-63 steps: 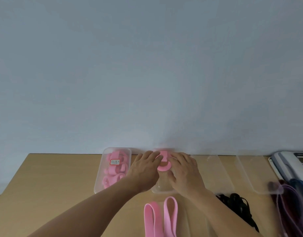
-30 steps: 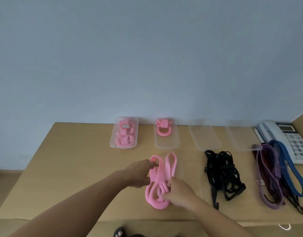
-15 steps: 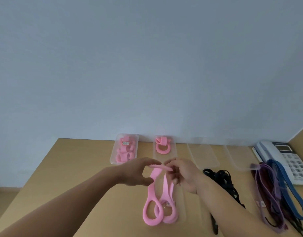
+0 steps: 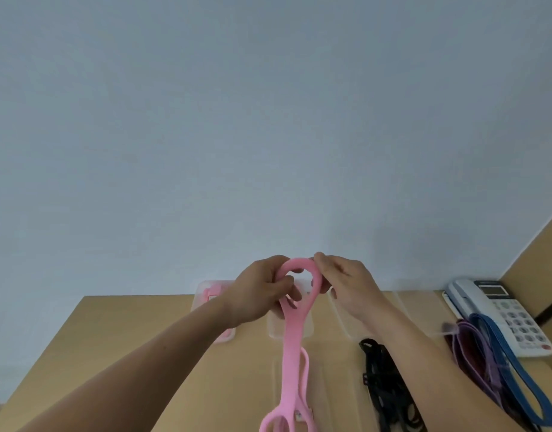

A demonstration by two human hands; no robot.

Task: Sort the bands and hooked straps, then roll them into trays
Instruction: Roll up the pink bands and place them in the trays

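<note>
pink band: plain solid pink, no pattern. tabletop: light tan wood tone, even. wall: pale blue-grey, plain. trays: clear, colourless plastic; leftmost shows pink inside. black straps: black throughout. purple straps: lilac to deeper purple. blue strap: mid blue, plain. phone: white body, grey keys, dark display, one red button.

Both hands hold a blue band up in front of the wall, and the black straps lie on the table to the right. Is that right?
No. The head view shows a pink band, not a blue one, held up by the left hand and the right hand. The black straps do lie on the table to the right.
</note>
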